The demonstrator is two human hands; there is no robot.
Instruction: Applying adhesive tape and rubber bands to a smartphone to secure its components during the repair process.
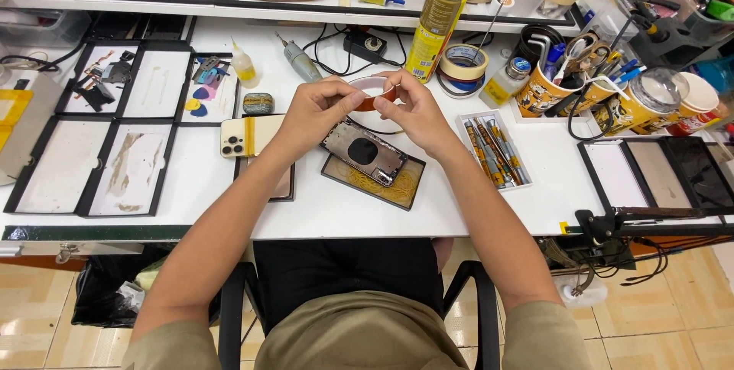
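Both my hands meet above the white bench. My left hand (317,114) and my right hand (411,108) hold a small roll of amber tape (375,86) between their fingertips. Just below them an opened phone frame (365,152) with a round dark cutout lies tilted on a small black tray (401,186). A cream phone back cover (248,135) with a camera cluster lies to the left of my left wrist.
A tall yellow spray can (437,22) and rolls of masking tape (462,63) stand behind my hands. A white tray of screwdrivers (493,152) lies at right, tool cups (547,87) beyond it. Black-framed trays (92,163) fill the left side.
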